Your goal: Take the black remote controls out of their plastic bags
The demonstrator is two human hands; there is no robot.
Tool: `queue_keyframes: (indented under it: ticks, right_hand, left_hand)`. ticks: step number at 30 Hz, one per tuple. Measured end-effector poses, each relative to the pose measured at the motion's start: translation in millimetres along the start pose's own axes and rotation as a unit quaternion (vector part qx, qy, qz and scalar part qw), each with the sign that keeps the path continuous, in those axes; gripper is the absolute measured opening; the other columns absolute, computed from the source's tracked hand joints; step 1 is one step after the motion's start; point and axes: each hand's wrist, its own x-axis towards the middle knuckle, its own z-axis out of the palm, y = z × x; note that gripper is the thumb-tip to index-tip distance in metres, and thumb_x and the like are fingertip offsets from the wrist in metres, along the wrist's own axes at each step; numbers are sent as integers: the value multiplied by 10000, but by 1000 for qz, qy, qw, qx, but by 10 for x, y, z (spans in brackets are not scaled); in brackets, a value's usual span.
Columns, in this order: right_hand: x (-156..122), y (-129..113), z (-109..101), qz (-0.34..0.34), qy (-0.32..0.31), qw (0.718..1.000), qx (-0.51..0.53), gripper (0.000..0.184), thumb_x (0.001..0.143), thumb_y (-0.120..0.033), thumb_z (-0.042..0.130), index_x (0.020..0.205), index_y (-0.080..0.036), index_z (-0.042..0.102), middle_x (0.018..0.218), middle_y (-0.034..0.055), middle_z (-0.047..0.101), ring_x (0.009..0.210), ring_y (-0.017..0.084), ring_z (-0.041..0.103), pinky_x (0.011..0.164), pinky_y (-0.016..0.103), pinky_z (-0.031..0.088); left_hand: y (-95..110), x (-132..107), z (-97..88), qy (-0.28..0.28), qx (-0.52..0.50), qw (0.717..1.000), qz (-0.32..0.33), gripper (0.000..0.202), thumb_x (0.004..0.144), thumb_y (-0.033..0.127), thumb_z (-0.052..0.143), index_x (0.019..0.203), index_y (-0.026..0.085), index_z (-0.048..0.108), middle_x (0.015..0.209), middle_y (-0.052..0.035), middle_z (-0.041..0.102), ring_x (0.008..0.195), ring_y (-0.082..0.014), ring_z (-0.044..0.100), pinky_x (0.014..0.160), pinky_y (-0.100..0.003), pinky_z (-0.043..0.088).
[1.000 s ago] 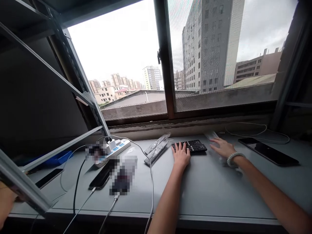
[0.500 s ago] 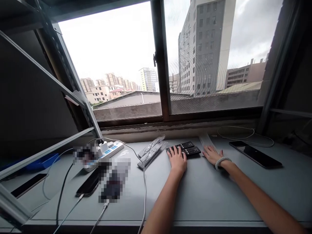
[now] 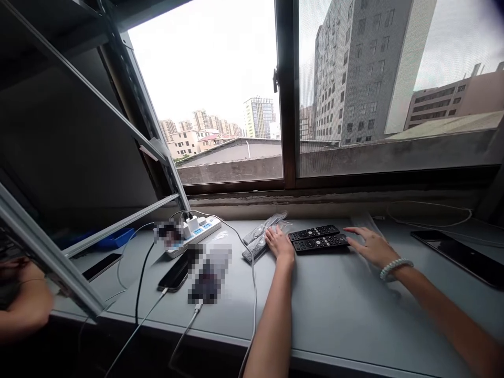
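Two black remote controls (image 3: 318,238) lie side by side on the grey desk (image 3: 334,304) below the window. My left hand (image 3: 279,243) rests just left of them, fingers spread on the bagged remotes (image 3: 259,237) in clear plastic. My right hand (image 3: 368,244), with a white bead bracelet on the wrist, lies flat and open just right of the black remotes, over a clear plastic bag (image 3: 364,223).
A white power strip (image 3: 193,235) with chargers and trailing cables sits at the left, beside a dark phone (image 3: 176,274). A large dark phone (image 3: 461,255) lies at the right. Metal shelf rails (image 3: 59,257) cross the left side. Another person's hand (image 3: 23,299) shows at the far left.
My left hand has moved off the black remotes to the bagged remotes on their left. My right hand stays beside the remotes. The camera has shifted left.
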Motion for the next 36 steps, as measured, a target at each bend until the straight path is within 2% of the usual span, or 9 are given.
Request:
queue_keyframes:
  ticks: [3,6,12,17,19,26,29,32,36]
  right_hand:
    - [-18,-64,-49,0,0,1000,14,363,786,-462,405,1017,-291,627,1128,52,605,992,280,578,852,443,434]
    - [-32,-85,-88,14,9,1000,21,331,782,-402,430,979,-255,651,1089,38,618,950,243,590,809,393,445]
    - [-41,-78,-116,13,26,999,29,272,777,-339,468,919,-229,672,962,34,655,804,191,602,737,335,445]
    - [-54,-122,-145,8,28,999,29,234,779,-308,478,859,-222,681,924,34,666,764,178,605,685,314,445]
    - [-57,-128,-151,1,30,999,32,224,777,-295,483,849,-222,683,913,31,670,760,175,607,690,310,446]
    - [-46,-109,-157,8,39,999,34,201,769,-281,508,834,-229,691,880,25,678,785,188,615,649,303,444]
    - [-43,-134,-165,-2,50,997,53,198,774,-272,510,845,-230,689,866,20,684,777,185,620,657,302,454]
    - [-37,-187,-181,-11,61,995,76,197,777,-269,518,876,-232,684,842,17,685,760,179,623,673,304,471]
    - [-24,-259,-208,-19,80,988,132,224,780,-271,527,948,-219,667,808,23,673,728,164,623,701,305,492]
  left_hand:
    - [25,-17,-30,-8,36,999,-10,427,823,190,468,1248,141,455,1341,-176,424,1263,-294,367,1028,-413,316]
    - [50,-19,-74,6,62,998,-31,392,819,180,468,1207,128,494,1282,-176,471,1194,-282,433,993,-375,349]
    - [43,24,-56,-9,67,996,-58,444,814,227,489,1235,87,465,1346,-198,402,1269,-301,336,1034,-393,283]
    - [24,69,-93,1,79,997,-24,302,799,165,477,1089,115,544,1202,-180,507,1173,-291,414,970,-384,331]
    - [22,75,-123,3,71,997,-30,275,783,160,499,1051,126,549,1181,-174,512,1154,-291,421,952,-383,340]
    - [62,72,-178,16,0,999,-35,334,686,253,654,992,167,551,1120,-145,500,1071,-297,477,935,-404,335]
    - [116,82,-207,41,-47,998,12,360,712,227,641,1051,195,526,1094,-111,483,1006,-258,525,925,-402,346]
    - [185,85,-225,61,-84,988,116,387,737,189,633,1098,236,503,1088,-70,472,986,-224,537,909,-375,368]
    - [282,50,-222,32,-115,962,244,380,757,205,653,1098,279,503,1090,-28,493,920,-199,544,856,-328,407]
